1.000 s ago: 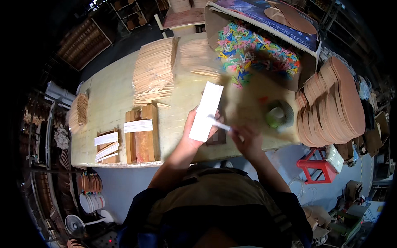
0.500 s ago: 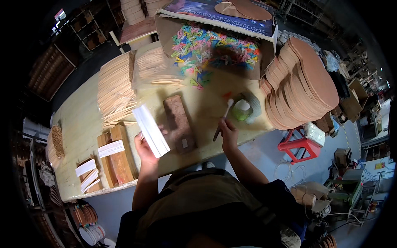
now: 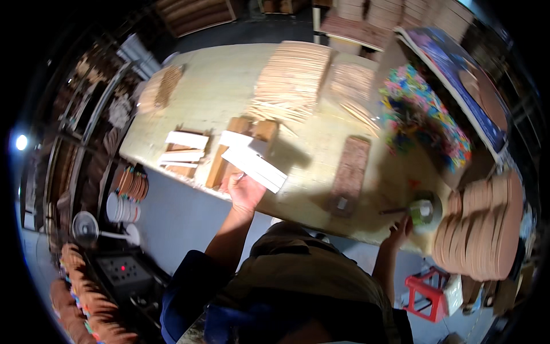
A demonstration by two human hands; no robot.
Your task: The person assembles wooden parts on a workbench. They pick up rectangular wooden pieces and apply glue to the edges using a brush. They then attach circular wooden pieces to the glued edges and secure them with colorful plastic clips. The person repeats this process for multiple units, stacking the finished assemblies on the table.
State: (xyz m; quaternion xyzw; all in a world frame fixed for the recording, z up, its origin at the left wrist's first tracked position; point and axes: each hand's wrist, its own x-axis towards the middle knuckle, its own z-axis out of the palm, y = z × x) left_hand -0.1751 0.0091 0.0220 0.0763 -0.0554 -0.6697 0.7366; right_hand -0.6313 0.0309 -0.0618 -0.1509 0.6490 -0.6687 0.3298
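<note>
Left hand [image 3: 247,193] holds white strips [image 3: 256,169] (right hand [image 3: 401,228] near green container [image 3: 421,213]).

The table [image 3: 223,71] is bright, most of all near twelve o'clock, but the room around it is dim. A small, strong light [image 3: 21,142] glares at nine o'clock. The white strips [image 3: 256,170] in the middle shine almost plain white — a soft, dark shadow sits at their two o'clock. The coloured clips [image 3: 413,92] at two and the right hand [image 3: 402,228] at four look blurry. Edges bend, and the corners go black.
</note>
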